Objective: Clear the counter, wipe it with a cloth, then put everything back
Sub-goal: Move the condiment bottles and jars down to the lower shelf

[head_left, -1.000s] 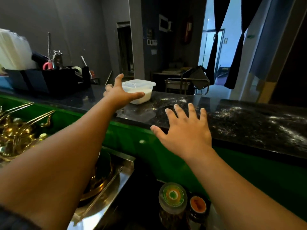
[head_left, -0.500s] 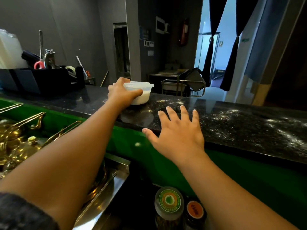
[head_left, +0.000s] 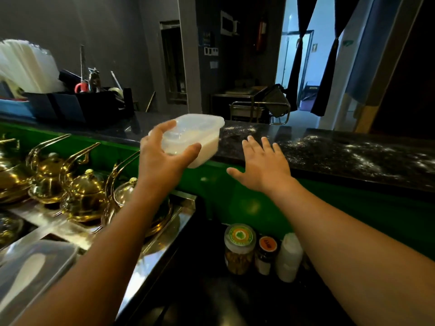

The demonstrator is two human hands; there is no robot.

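Plastic container (head_left: pixel 195 140), lidded and partly filled with something white, sits tilted in a person's left hand (head_left: pixel 162 158) above the near edge of the black speckled counter (head_left: pixel 353 154), clear of its surface. The thumb presses its near side and the fingers curl round the far side. The right hand (head_left: pixel 263 168) hovers just beside it at the counter's edge, empty, fingers (head_left: pixel 249 144) spread and palm down. White dust streaks the counter to the right. At the counter's far left stands a black bin (head_left: pixel 70 104) holding utensils and a red-handled tool, with a stack of translucent white pieces behind it. Below, on a steel shelf (head_left: pixel 164 243), stand brass teapots (head_left: pixel 84 196). On the lower dark surface are a jar with a green-and-orange lid (head_left: pixel 239 248), brownish contents inside, a smaller orange-lidded jar (head_left: pixel 267 252) and a white bottle (head_left: pixel 289 255), touching in a row.
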